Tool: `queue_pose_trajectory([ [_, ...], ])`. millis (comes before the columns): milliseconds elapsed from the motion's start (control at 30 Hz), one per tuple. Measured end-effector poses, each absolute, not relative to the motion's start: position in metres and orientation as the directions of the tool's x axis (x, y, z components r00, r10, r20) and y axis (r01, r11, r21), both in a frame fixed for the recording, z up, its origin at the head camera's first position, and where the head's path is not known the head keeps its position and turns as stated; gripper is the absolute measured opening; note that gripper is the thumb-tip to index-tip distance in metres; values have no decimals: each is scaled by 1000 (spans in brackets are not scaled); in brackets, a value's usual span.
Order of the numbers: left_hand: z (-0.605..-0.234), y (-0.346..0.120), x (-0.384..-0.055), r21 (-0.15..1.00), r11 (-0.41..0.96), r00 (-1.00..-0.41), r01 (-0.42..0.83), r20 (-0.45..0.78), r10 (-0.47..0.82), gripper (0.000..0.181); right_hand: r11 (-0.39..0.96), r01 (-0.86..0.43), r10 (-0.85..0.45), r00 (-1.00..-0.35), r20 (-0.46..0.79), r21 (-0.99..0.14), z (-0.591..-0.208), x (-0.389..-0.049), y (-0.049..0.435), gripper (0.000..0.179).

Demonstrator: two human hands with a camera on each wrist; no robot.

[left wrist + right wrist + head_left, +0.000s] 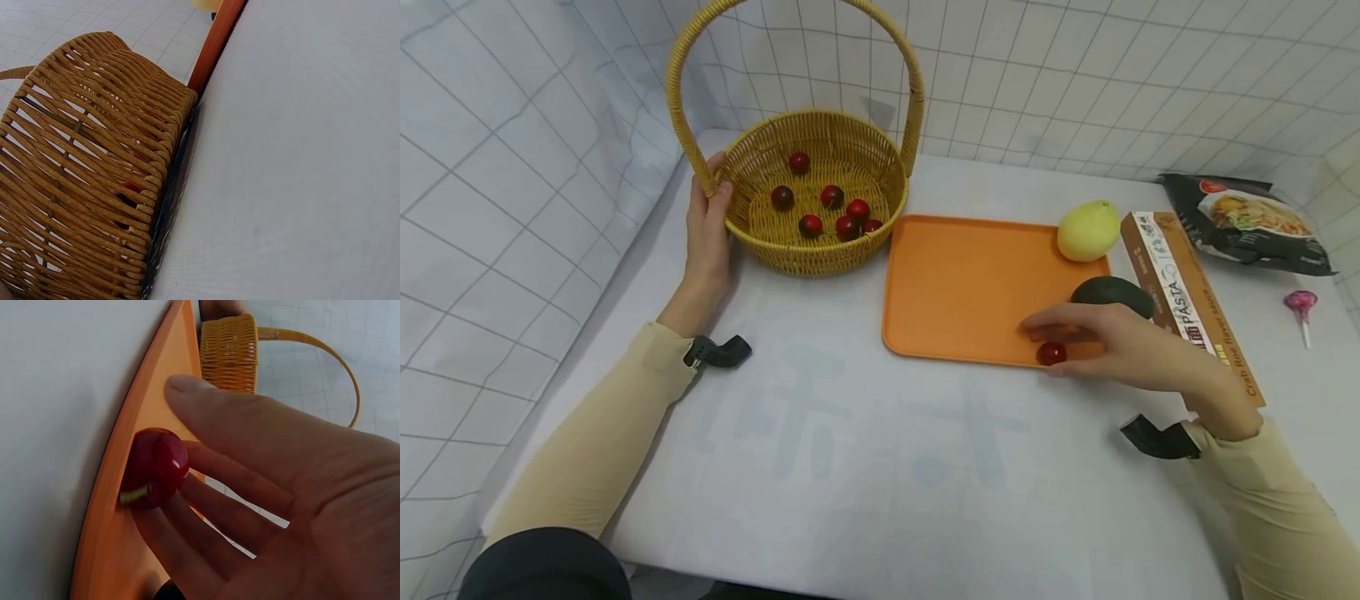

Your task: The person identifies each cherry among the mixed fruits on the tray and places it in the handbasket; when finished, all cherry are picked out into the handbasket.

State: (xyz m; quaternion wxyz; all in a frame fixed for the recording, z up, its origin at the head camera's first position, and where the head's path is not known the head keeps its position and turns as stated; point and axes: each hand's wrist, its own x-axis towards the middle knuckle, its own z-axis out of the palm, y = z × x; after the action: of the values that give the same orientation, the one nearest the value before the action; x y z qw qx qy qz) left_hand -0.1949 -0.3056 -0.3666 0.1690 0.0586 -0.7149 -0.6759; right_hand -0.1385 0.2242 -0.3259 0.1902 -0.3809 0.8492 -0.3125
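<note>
My left hand [707, 229] grips the left side of a yellow wicker basket [812, 262] by its rim, at the foot of the tall handle. Several dark red cherries [831, 197] lie inside the basket; the left wrist view shows a few through the weave. Over the front right of an orange tray [962, 287], my right hand [1120, 346] is spread around a single cherry [1051, 353]. In the right wrist view this cherry [156, 465] sits against the tray's raised edge. My fingers reach behind it, while the thumb [219, 409] stands apart from it.
A yellow lemon-like fruit [1087, 231] and a dark green avocado-like one [1112, 295] sit on the tray's right side. Beyond are a brown pasta box [1187, 292], a black noodle packet [1247, 221] and a pink lollipop [1301, 303]. Gridded white cloth [1037, 83] hangs behind.
</note>
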Motion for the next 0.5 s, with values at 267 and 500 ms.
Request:
queue_pose_trajectory([
  [267,-365,-303,-196,985,93,-937,143,165,-309,50,449,-543,-798,-601,-46,-709,-328,-140,229,53],
  [500,-366,-304,-194,986,82,-937,148,166,-309,50,434,-578,-780,-625,33,-691,-334,-142,225,46],
])
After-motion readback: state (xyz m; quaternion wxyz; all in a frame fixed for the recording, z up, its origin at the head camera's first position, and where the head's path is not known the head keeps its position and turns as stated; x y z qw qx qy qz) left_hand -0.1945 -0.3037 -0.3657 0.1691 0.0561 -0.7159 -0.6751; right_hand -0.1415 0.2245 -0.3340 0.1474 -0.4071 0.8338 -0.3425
